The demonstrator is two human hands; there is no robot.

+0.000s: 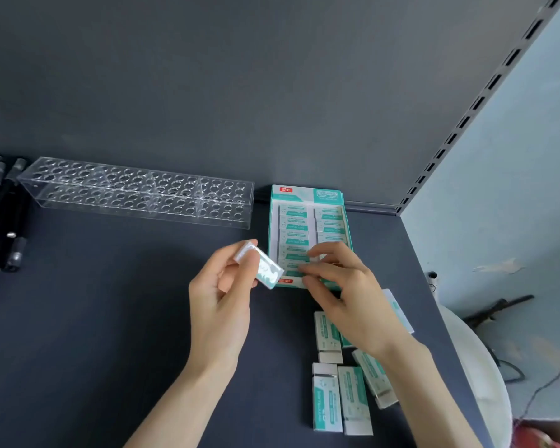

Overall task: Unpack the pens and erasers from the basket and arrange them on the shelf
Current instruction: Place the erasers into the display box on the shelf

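My left hand [220,305] pinches a white and teal eraser [262,265] and holds it above the dark shelf, just left of the eraser display box [307,227]. Rows of wrapped erasers fill that box. My right hand [346,295] hovers over the box's front end, its straight fingers touching the erasers there. Several loose erasers [340,396] lie on the shelf under and behind my right wrist. Black pens [4,221] lie at the far left edge.
A clear acrylic pen holder [136,195] with many round holes stands against the back panel, left of the box. The shelf [94,318] ends at the right, beside a slotted upright [466,124] and a pale blue wall. A white round object [485,367] sits below right.
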